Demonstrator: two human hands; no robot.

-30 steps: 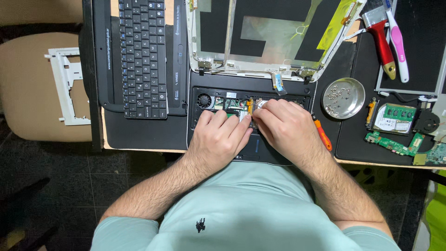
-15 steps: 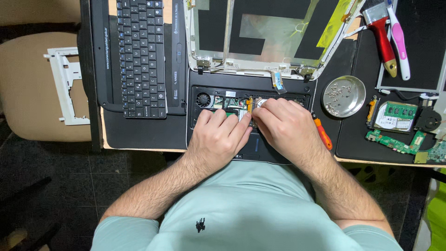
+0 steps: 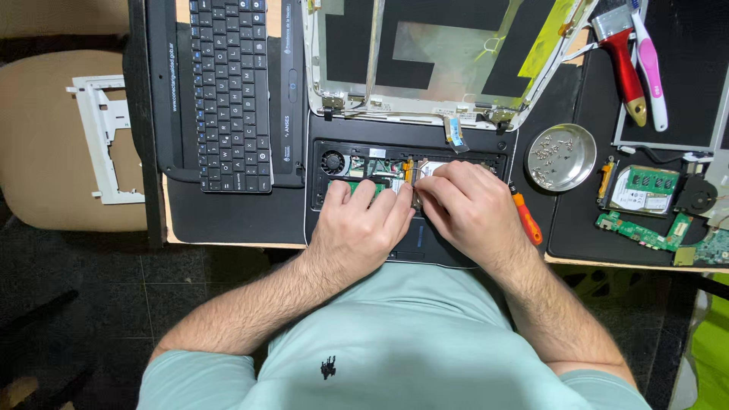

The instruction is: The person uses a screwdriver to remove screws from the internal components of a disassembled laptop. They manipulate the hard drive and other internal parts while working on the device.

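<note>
The opened laptop base [image 3: 471, 156] lies on the counter [image 3: 235, 220] right in front of the person, with its long axis from left to right. Its front edge points toward the person, and the stripped display lid [image 3: 425, 61] lies flat behind it. Inside the base a round fan [image 3: 332, 162] sits at the left and a green circuit board [image 3: 364, 184] is next to it.

Both hands rest on the base, side by side and touching. The left hand [image 3: 361, 228] lies flat with its fingers [image 3: 357, 196] narrow together over the green board. The right hand [image 3: 467, 209] has its fingers curled and pinched at a small part near the middle; what they hold is too small to tell.

An orange screwdriver [image 3: 525, 216] lies just beside the right hand. Further right are a round metal dish [image 3: 562, 157] with screws, loose green boards [image 3: 642, 231], and a red-handled brush [image 3: 624, 64]. To the left, a detached keyboard [image 3: 230, 95] lies with its long axis pointing away from the person.
</note>
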